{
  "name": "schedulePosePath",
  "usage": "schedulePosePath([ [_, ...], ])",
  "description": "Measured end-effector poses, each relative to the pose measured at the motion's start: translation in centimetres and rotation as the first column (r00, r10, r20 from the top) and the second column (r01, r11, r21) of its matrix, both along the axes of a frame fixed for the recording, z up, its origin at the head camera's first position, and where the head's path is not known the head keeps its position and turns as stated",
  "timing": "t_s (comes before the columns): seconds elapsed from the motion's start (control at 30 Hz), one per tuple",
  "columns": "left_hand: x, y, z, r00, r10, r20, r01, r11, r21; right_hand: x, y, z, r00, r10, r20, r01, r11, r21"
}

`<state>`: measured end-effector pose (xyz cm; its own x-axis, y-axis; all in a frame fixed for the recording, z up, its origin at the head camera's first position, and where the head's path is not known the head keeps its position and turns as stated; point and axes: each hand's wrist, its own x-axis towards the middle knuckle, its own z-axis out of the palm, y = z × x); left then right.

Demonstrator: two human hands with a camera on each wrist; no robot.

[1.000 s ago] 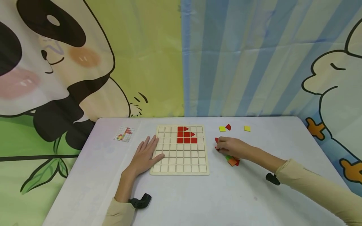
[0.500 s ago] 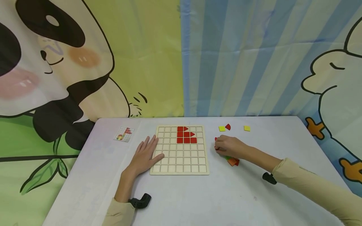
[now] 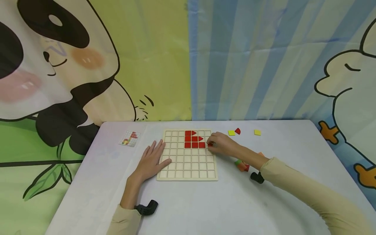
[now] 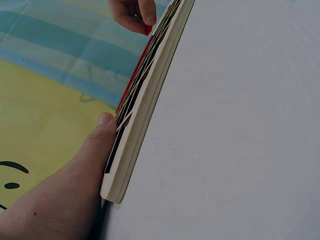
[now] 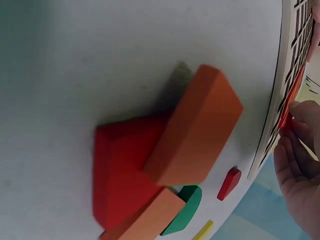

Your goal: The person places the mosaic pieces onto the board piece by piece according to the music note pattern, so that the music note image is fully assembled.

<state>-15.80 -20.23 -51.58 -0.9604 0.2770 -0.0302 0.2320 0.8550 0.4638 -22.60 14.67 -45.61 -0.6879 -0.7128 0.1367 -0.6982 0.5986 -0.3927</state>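
My left hand (image 3: 149, 163) rests with straight, spread fingers on the left edge of a wooden grid board (image 3: 179, 167). Several red pieces (image 3: 195, 139), squares and two pointed ones, fill cells near the board's top middle. Over the board's right edge, beside the lowest red row, my right hand (image 3: 221, 143) pinches a small red piece (image 5: 286, 121) between thumb and fingers. The fingers hide most of its shape. From the left wrist, a bit of that red piece (image 4: 148, 30) shows under the right fingertips, and the left thumb (image 4: 102, 132) lies against the board's side.
A small pile right of the board has a green piece (image 3: 237, 162), an orange piece (image 3: 242, 166) and a red piece (image 3: 247, 167). Two yellow squares, one of them (image 3: 257, 132) farther right, and a red fan-shaped piece (image 3: 237, 131) lie behind. A pattern card (image 3: 130, 138) lies left.
My right hand has moved left from the loose pieces to the board's right edge, carrying the red piece. The pile and an orange piece behind the forearm are now uncovered. The left hand stays put.
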Motion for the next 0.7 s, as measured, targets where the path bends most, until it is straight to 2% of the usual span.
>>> schedulePosePath([
  [0.3,0.0,0.2,0.0,1.0,0.004,0.002,-0.004,1.0,0.002,-1.0,-0.1,-0.6,1.0,0.014,-0.025,-0.015,1.0,-0.018],
  [0.5,0.1,0.2,0.0,1.0,0.004,0.007,-0.004,1.0,0.013,-1.2,-0.2,-0.4,1.0,0.006,0.017,-0.006,1.0,0.003],
  [0.7,0.0,0.2,0.0,1.0,0.006,0.007,-0.006,1.0,0.011,-1.8,-1.0,-0.4,0.997,0.073,0.0,-0.073,0.997,0.031],
])
